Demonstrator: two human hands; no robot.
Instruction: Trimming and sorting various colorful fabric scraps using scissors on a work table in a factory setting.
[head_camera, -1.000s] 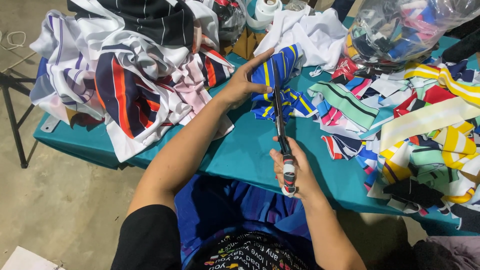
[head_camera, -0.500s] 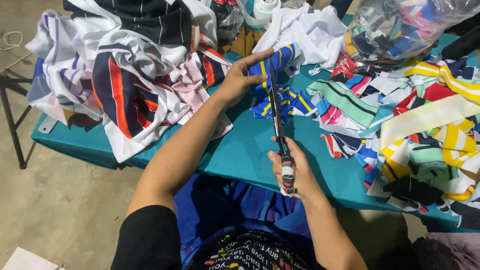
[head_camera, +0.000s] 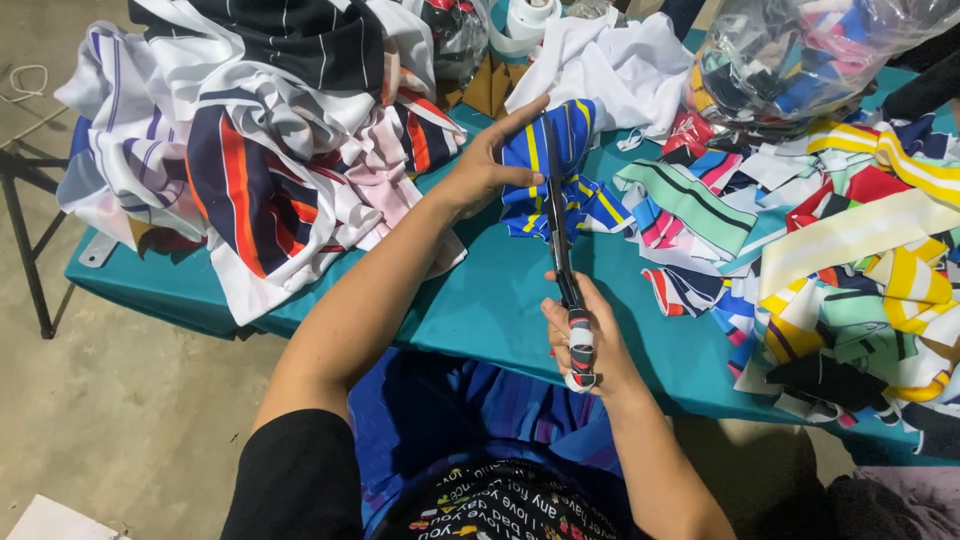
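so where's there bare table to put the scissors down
One bare patch of teal table: between the left forearm and the scissors, running to the near edge. A smaller strip lies right of the right hand, before the striped scraps. The fabric heap crowds the left, the scraps the right.

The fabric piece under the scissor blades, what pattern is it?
Blue cloth piece with yellow and white stripes, seen in the head view.

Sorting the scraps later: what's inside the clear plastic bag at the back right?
The clear bag holds crumpled fabric scraps in blue, red, black and yellow, pressed against its wall. Glare on the plastic and the frame's top edge hide the rest, so what lies deeper or higher cannot be seen.
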